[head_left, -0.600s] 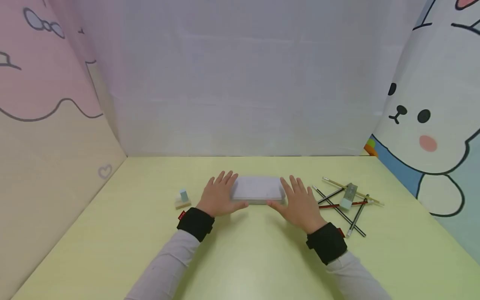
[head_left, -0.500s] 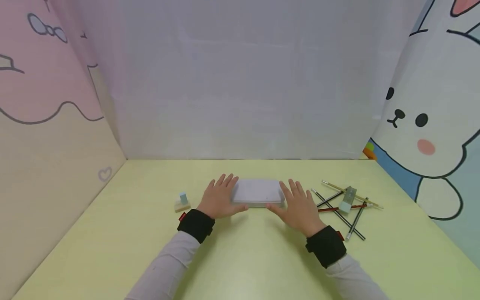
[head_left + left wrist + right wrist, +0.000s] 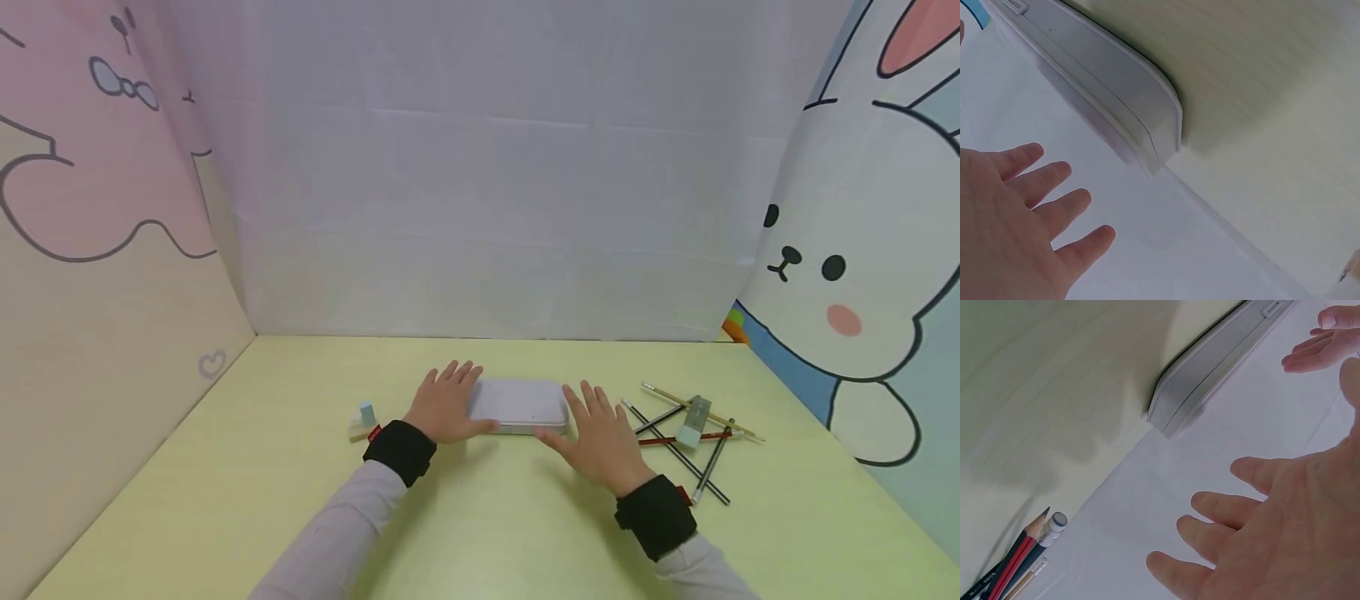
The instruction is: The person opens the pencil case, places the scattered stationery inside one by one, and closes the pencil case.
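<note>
A flat white pencil case [image 3: 519, 403] with rounded corners lies on the table; its lid seam shows in the left wrist view, beside a small clasp [image 3: 1016, 6]. At its left side is my left hand [image 3: 448, 408], fingers spread and straight. My right hand [image 3: 600, 442] stands at the right side in the same way. Both wrist views show a gap between the fingers and the case [image 3: 1210, 362]. Neither hand holds anything.
Right of the right hand lie several crossed pencils [image 3: 708, 467], with a grey-green oblong piece [image 3: 694, 422] on top. On the left stands a small light-blue block [image 3: 367, 413] by a pale wooden piece [image 3: 360, 433]. A white curtain [image 3: 480, 208] hangs behind the table.
The head view has tilted up, so the whole scene sits lower in the picture. Both hands keep nearly the same place beside the pencil case.
</note>
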Demonstrator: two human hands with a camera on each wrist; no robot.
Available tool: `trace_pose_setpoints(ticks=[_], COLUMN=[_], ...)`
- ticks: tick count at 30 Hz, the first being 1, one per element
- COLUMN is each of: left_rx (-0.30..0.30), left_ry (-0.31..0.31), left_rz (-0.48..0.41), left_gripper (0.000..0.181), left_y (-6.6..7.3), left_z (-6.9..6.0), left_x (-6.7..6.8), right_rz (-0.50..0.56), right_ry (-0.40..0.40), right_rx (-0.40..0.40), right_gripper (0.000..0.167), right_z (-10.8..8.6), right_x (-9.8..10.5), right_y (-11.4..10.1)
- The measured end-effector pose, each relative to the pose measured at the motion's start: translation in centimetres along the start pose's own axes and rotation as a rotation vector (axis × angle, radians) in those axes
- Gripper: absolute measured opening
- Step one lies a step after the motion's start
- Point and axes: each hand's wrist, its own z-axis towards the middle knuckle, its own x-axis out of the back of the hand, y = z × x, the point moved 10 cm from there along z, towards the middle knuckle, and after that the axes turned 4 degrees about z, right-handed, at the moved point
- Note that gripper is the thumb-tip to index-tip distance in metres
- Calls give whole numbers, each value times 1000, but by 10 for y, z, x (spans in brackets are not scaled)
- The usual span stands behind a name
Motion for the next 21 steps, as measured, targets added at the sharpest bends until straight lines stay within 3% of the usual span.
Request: trace_pose_setpoints(ticks=[7, 21], left_rx=[-24, -39], left_ry=[-19, -102], left_rz=[1, -13], left_gripper=[90, 91], left_y=[0, 1], left_z=[10, 25], left_x=[-13, -25], right_rz=[-5, -4], right_ry=[-16, -46], right_rx=[-7, -30], right_gripper=[82, 83], right_z=[-1, -2], right_x=[0, -3], right_y=[2, 10])
